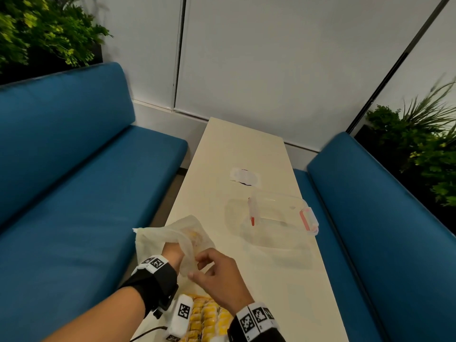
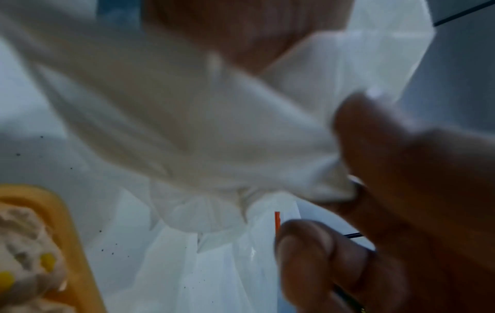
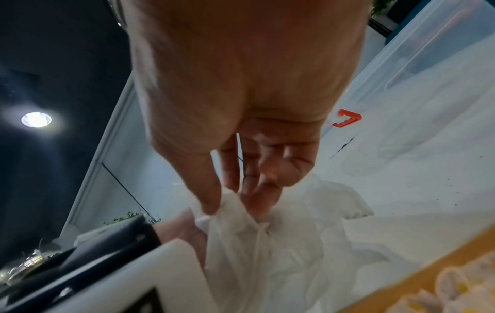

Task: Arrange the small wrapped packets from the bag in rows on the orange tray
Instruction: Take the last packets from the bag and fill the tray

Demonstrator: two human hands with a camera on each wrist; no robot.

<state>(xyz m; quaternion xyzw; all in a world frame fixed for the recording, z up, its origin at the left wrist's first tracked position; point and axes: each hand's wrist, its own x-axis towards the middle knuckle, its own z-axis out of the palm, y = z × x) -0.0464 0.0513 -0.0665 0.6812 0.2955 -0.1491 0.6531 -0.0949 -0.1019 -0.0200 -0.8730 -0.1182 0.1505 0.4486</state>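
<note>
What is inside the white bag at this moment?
The left hand reaches into the bag, its fingers hidden. Yellow packets show faintly through the film; their number is hidden. The right hand pinches the rim.

A long white tabletop is running away toward a pale panelled wall. A clear plastic container with red clips is sitting on it toward the right edge, its clear lid leaning against its left side. Just beyond it, a small white label with a dark patch is lying flat. Blue cushioned benches are flanking the tabletop on both sides, and leafy green plants are standing behind them at far left and far right.
</note>
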